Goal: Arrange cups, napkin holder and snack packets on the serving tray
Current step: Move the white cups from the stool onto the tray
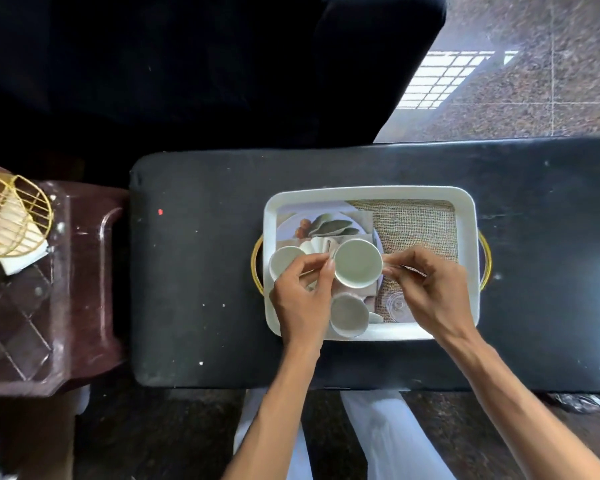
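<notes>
A white serving tray (371,194) with gold handles and a printed base lies on a black bench. Three pale cups stand in its left half: a middle cup (357,262), a left cup (284,259) and a near cup (350,315). My left hand (303,299) pinches the middle cup's left rim, and part of it covers the left cup. My right hand (430,292) grips the same cup's right side, apparently at its handle. A gold wire napkin holder (13,216) with white napkins lies on a stool at the far left. No snack packets are in view.
The black bench (194,289) spans the middle of the view. A dark red plastic stool (84,289) stands against its left end. A dark sofa fills the back. Speckled floor shows at the upper right, and my white-clad legs are below the bench.
</notes>
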Demonstrator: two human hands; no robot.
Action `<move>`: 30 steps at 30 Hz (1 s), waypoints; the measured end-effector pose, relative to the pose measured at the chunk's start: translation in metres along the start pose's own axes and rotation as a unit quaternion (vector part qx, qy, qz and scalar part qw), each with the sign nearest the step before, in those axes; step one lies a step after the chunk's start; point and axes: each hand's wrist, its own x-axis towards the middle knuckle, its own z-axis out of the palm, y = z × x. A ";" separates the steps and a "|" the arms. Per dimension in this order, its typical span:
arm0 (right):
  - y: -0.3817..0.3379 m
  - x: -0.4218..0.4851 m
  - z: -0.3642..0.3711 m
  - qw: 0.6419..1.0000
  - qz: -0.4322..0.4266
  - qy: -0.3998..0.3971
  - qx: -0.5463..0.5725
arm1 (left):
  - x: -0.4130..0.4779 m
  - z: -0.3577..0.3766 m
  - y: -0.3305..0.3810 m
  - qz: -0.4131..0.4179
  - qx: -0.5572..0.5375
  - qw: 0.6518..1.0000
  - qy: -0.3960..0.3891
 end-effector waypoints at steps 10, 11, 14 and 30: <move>0.027 0.002 0.006 1.000 0.015 -0.016 0.014 | -0.004 0.017 -0.010 0.020 0.069 0.995 0.062; 0.028 0.003 0.006 1.000 0.017 -0.017 0.015 | -0.004 0.017 -0.010 0.028 0.084 0.994 0.059; 0.034 0.003 0.008 0.999 0.031 -0.026 0.020 | -0.005 0.018 -0.008 0.052 0.123 0.989 0.056; 0.046 0.003 0.020 0.998 0.043 -0.043 0.022 | 0.003 0.016 -0.020 0.066 0.165 0.982 0.063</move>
